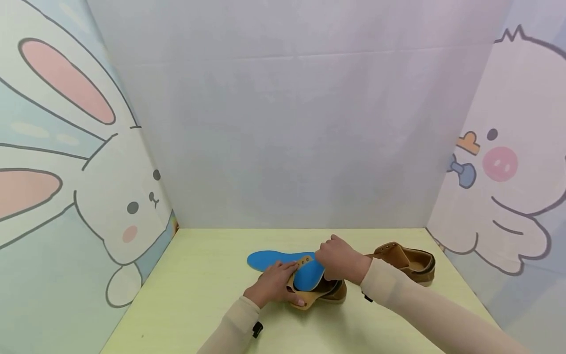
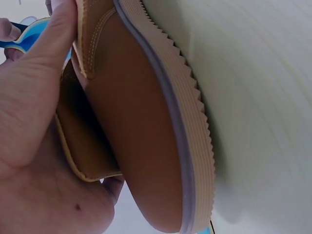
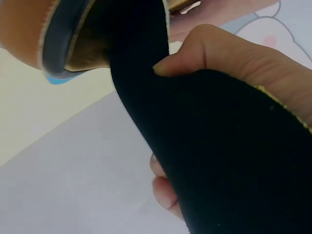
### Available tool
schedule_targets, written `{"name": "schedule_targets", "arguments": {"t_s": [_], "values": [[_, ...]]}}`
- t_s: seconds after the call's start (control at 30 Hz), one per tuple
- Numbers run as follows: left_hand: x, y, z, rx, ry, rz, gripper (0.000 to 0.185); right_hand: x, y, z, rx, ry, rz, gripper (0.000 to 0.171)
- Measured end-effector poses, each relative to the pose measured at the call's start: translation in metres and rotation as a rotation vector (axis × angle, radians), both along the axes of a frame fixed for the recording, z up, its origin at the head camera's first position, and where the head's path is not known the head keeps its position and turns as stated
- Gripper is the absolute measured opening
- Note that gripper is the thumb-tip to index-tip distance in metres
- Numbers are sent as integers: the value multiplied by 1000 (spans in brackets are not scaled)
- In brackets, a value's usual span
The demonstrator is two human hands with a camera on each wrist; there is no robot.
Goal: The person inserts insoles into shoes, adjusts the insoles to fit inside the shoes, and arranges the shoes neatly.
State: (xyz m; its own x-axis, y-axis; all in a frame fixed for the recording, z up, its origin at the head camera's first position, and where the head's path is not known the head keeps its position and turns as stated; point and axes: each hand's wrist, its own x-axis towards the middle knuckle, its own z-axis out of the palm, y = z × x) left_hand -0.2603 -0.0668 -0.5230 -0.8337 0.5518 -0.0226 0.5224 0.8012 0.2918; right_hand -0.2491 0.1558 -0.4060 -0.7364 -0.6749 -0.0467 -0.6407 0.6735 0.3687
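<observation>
A tan shoe (image 1: 335, 291) with a ribbed pale sole (image 2: 195, 146) lies on its side on the yellow-green table (image 1: 199, 295). My left hand (image 1: 271, 285) grips its leather flap (image 2: 83, 161), thumb along the edge. My right hand (image 1: 340, 260) pinches a bent insole, blue on top (image 1: 309, 276) and black underneath (image 3: 219, 146). The insole's far end sits in the shoe's opening (image 3: 73, 48). More blue insole (image 1: 263, 259) lies flat on the table behind my left hand; I cannot tell whether it is the same piece.
A second tan shoe (image 1: 409, 263) stands at the back right of the table. Cartoon-printed panels close in the left (image 1: 88, 196) and right (image 1: 508, 196) sides, and a plain white wall (image 1: 292, 147) stands behind.
</observation>
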Motion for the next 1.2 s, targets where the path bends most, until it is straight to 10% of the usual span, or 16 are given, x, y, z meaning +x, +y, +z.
{"name": "schedule_targets", "arguments": {"t_s": [0.37, 0.8, 1.2], "values": [[4, -4, 2, -9, 51, 9, 106, -10, 14, -13, -105, -103, -26, 24], [6, 0, 2, 4, 32, 6, 105, 15, -13, 8, 170, 38, -37, 21], [7, -1, 6, 20, 5, 6, 106, 6, -15, -3, 73, -3, -4, 17]]}}
